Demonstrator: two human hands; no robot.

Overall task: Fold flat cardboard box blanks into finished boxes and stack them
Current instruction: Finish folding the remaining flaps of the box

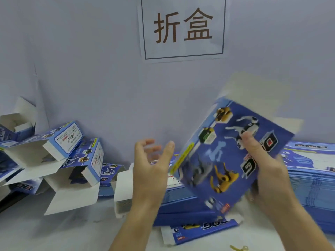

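left hand (150, 171): bare, no glove, no ring to be seen; fingers partly blurred, toward 12 o'clock from the wrist
right hand (266, 171): bare, no glove, no ring visible; thumbnail short and plain
left forearm (130, 227): bare all the way to the frame edge at 6 o'clock; no sleeve, watch or band
right forearm (297, 225): bare to the frame edge at 5 o'clock; no sleeve, watch or band

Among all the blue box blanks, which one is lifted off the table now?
The tilted blank gripped by the right hand. The other blanks lie in flat piles on the table.
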